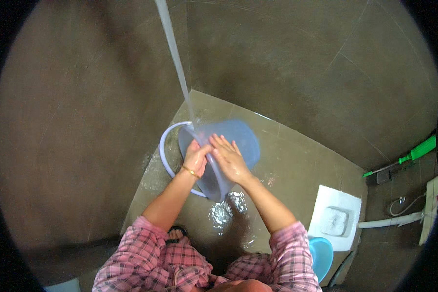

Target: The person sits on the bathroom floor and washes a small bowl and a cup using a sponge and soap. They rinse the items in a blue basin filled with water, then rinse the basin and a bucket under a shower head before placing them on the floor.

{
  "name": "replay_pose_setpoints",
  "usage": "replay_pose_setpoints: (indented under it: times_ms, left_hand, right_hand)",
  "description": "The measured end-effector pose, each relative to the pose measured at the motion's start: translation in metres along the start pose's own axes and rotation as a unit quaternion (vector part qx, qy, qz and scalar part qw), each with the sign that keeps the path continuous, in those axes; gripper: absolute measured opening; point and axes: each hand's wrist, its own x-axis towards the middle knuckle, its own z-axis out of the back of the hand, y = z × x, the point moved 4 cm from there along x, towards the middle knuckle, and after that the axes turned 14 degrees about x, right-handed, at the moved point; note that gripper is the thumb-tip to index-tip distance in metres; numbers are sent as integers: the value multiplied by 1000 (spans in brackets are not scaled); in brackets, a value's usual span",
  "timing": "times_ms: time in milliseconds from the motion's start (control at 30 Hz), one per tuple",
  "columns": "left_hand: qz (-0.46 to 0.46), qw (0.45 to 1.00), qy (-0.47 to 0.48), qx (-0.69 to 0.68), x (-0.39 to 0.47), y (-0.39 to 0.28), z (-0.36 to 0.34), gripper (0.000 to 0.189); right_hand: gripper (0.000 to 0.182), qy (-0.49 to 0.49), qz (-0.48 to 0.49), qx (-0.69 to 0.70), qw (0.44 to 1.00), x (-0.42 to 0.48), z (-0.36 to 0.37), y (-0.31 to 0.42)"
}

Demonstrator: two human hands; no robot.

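Note:
A translucent blue plastic bucket (pixel 241 140) lies tilted on the wet floor, its mouth facing left. My left hand (pixel 197 158), with a gold bangle at the wrist, reaches into the mouth and grips the rim with the thumb over it. Flat against the bucket's outer side, just beyond the rim, rests my right hand (pixel 228 158), fingers extended. The pale curved handle (pixel 162 148) hangs out to the left of the mouth. A stream of water (pixel 175 54) falls from above onto the bucket near its upper rim.
Dark tiled walls meet in a corner behind the bucket. A white squat toilet (pixel 336 219) is set in the floor at right, with a light-blue tub (pixel 321 257) beside it. A green-handled brush (pixel 419 149) and a white pipe (pixel 390 221) are along the right wall.

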Motion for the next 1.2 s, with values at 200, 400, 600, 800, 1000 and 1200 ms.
replay_pose_setpoints:
  times_ms: [200, 400, 600, 800, 1000, 1200]
  left_hand:
    - [-8, 999, -41, 30, -32, -18, 12, 62]
    - [-49, 996, 32, 72, -21, -26, 30, 57]
    - [24, 994, 73, 76, -25, -31, 23, 58]
    - [27, 985, 115, 124, -6, -42, 15, 56]
    - [74, 966, 165, 185, -17, -45, 13, 67]
    - [29, 927, 235, 292, -18, -46, 7, 72]
  right_hand:
    - [51, -99, -163, -175, 966, 69, 9, -65]
    - [48, -59, -24, -155, 986, 90, -59, -24]
    - [45, 89, -275, -65, 955, 125, -31, -27]
    - [46, -58, -41, -23, 997, 94, -32, -12]
    - [48, 123, -260, -115, 951, 120, -38, -79]
    - [59, -116, -278, 560, 772, 120, -30, -72]
